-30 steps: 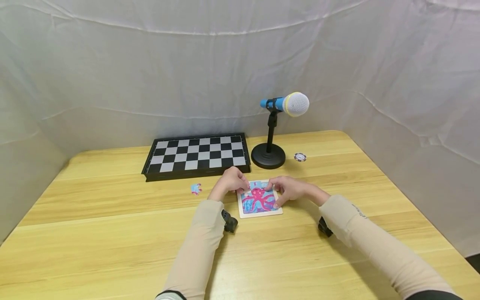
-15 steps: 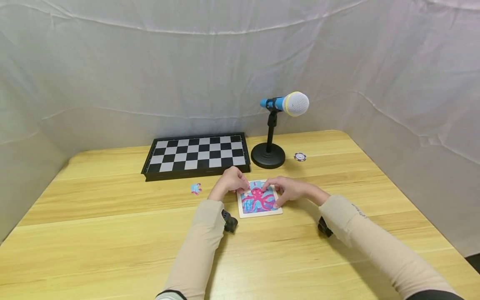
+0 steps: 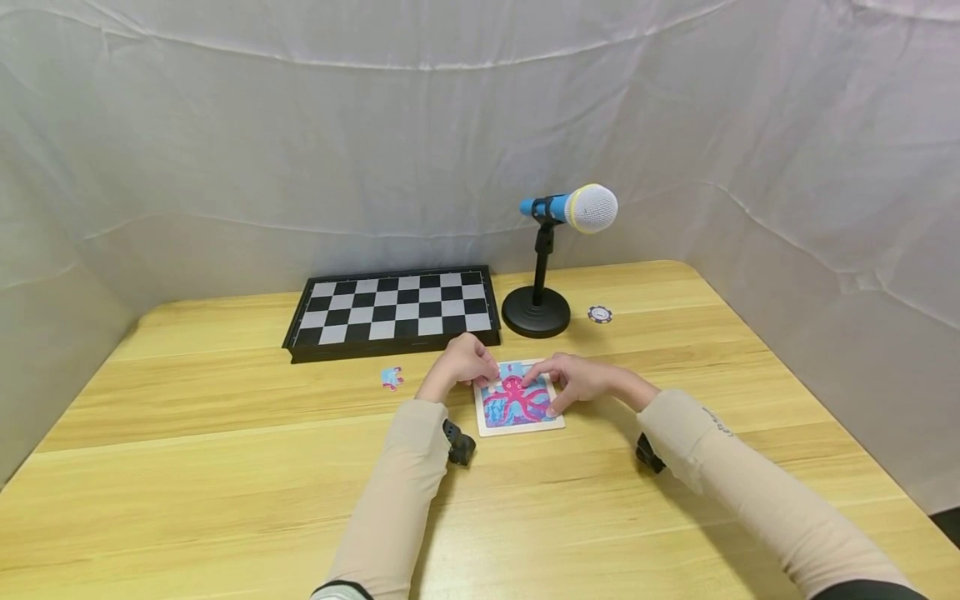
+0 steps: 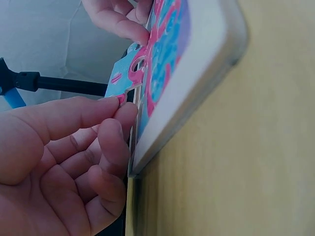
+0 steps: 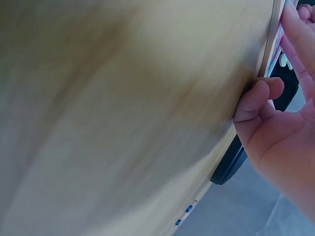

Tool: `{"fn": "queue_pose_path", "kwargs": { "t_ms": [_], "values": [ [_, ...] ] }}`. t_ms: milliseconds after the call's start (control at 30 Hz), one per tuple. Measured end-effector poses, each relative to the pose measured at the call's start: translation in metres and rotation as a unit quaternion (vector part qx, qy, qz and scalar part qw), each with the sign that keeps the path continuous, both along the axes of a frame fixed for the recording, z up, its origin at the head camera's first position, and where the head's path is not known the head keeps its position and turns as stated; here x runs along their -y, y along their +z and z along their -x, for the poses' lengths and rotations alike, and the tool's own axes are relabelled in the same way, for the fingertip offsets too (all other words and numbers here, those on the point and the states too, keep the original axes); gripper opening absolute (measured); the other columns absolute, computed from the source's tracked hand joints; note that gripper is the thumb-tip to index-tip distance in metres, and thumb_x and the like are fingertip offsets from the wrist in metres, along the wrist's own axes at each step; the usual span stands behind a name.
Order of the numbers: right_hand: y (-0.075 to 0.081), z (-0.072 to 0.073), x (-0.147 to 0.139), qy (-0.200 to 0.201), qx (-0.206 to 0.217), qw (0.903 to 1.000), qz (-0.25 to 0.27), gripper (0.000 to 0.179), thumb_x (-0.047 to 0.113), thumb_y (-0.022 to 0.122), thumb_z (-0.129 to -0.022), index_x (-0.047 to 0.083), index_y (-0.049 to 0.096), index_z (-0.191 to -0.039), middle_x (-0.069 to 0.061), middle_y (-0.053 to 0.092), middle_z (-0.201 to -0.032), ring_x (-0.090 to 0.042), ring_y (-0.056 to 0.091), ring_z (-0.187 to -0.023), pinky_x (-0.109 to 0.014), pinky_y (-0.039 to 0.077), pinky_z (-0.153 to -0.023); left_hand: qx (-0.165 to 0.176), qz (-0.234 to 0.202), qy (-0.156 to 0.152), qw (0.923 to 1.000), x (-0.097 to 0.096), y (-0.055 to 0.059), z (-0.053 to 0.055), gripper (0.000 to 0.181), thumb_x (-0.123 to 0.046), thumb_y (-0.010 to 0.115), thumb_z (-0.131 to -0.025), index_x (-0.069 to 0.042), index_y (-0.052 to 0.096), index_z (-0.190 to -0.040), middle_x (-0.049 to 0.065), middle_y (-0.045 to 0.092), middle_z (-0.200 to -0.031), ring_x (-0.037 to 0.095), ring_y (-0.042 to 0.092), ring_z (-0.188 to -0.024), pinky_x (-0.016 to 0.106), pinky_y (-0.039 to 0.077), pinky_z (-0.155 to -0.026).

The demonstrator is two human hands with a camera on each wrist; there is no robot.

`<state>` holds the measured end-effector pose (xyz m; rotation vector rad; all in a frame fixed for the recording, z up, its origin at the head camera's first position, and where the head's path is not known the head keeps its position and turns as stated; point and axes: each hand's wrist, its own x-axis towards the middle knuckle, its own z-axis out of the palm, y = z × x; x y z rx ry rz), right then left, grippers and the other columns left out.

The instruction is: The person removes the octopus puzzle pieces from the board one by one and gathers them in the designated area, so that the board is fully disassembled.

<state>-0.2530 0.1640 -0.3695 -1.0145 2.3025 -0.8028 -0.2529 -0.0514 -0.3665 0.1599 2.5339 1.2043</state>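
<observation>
Tray (image 3: 519, 431) holds octopus puzzle (image 3: 517, 402); left hand (image 3: 467, 360) pinches a piece (image 4: 121, 99) at ten o'clock; right hand (image 3: 581, 380) spread, its index slid towards nine.

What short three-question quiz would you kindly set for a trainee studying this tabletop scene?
1. Multiple choice: Which animal is pictured on the square, white-bordered puzzle? A) turtle; B) octopus; C) whale.
2. True or false: In the head view, the round, dark-and-white chip lies to the right of the black, round-based microphone stand.
3. Fill the gap: The loose, light-blue-and-pink jigsaw piece lies nearer to the person's ____ than to the right hand.

Key: 1. B; 2. true; 3. left hand.
</observation>
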Motion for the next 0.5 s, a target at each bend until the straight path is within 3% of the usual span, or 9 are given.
{"fn": "queue_pose_path", "kwargs": {
  "t_ms": [200, 500],
  "values": [
    [0.0022, -0.0017, 0.0, -0.013, -0.006, 0.9996, -0.025, 0.044, 0.011, 0.072, -0.075, 0.009, 0.057, -0.116, -0.006, 0.045, -0.092, -0.021, 0.038, -0.08, -0.03, 0.034, -0.07, -0.018, 0.005, 0.004, 0.9998, 0.0017, 0.0012, -0.0002, 0.01, -0.007, 0.068, -0.077, 0.001, 0.068, -0.071, 0.004, 0.057, -0.058, 0.012, 0.045, -0.049, 0.02, 0.035, -0.044],
    [0.0011, -0.0011, 0.0, -0.002, -0.006, 0.9997, -0.023, 0.043, 0.011, 0.071, -0.075, 0.009, 0.057, -0.116, -0.006, 0.046, -0.098, -0.021, 0.039, -0.081, -0.03, 0.034, -0.07, -0.016, -0.002, 0.011, 0.9998, 0.0085, -0.0003, -0.0003, 0.011, -0.01, 0.068, -0.078, 0.0, 0.067, -0.073, 0.003, 0.056, -0.058, 0.011, 0.043, -0.05, 0.02, 0.035, -0.044]
  ]
}}
